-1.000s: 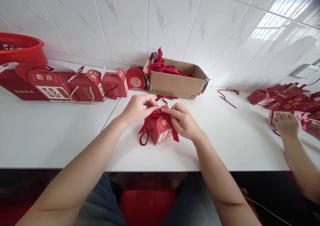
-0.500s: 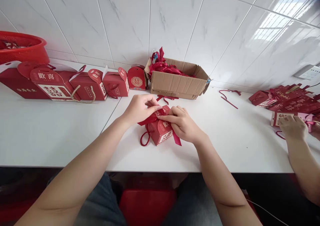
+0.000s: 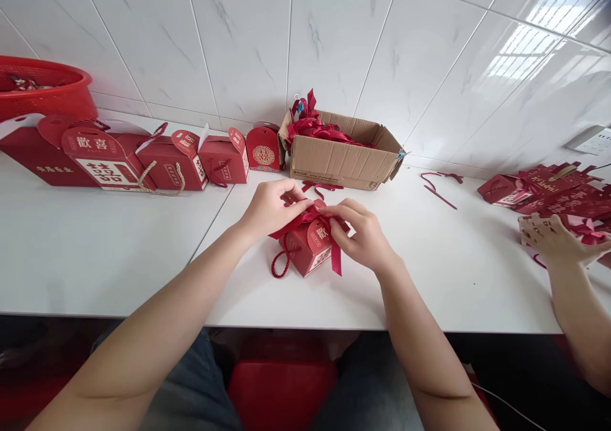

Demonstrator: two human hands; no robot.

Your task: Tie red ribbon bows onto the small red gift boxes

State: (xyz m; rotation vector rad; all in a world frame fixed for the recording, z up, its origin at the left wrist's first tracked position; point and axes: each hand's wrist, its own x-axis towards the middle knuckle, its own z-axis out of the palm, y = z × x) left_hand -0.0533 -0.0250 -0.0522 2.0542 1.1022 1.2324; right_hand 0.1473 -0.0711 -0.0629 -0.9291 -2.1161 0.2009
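Note:
A small red gift box with pale lettering stands on the white table in front of me, a twisted red cord loop hanging at its left side. Across its top lies a red ribbon, one tail dangling down the right front. My left hand pinches the ribbon from the left, thumb and forefinger closed at the top of the box. From the other side my right hand grips the ribbon too, fingers bent close to the left fingertips. The fingers partly cover the ribbon's crossing and the box's back.
Behind the gift box stands a cardboard carton of red ribbons. Several red boxes line the left, before a red plastic basket. At the right, a co-worker's hand rests over a ribboned box. Loose ribbon lies right of the carton.
My right hand has shifted slightly right and up, its pointing forefinger now drawn into a pinch at the ribbon. The ribbon looks more gathered on top. The co-worker's hand has spread over its box.

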